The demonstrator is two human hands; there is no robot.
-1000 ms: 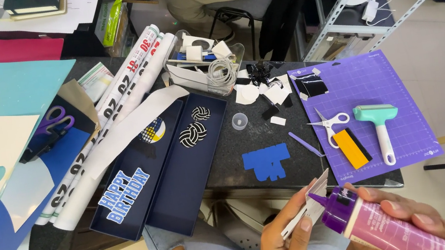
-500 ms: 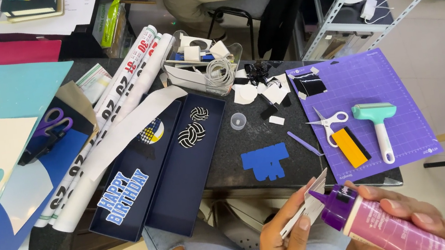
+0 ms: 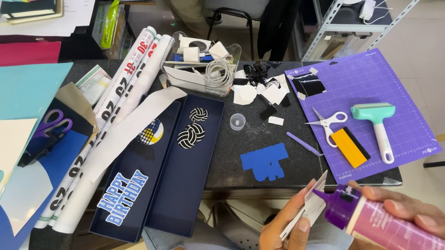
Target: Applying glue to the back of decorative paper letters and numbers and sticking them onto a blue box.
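Two pairs of scissors show: a white pair (image 3: 325, 125) on the purple cutting mat (image 3: 391, 73) and a purple-handled pair (image 3: 49, 124) far left of it. Left of the mat lie two navy box halves (image 3: 183, 178), two volleyball cutouts (image 3: 191, 135) and one clear cup (image 3: 238, 121). On the mat: one teal roller (image 3: 375, 117), one orange scraper (image 3: 350, 147).

Head camera, looking steeply down, near desk (image 3: 273, 152)

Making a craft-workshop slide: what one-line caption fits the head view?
Right hand tips a purple-capped glue bottle to a small white piece held by the left hand, beside a purple cutting mat.
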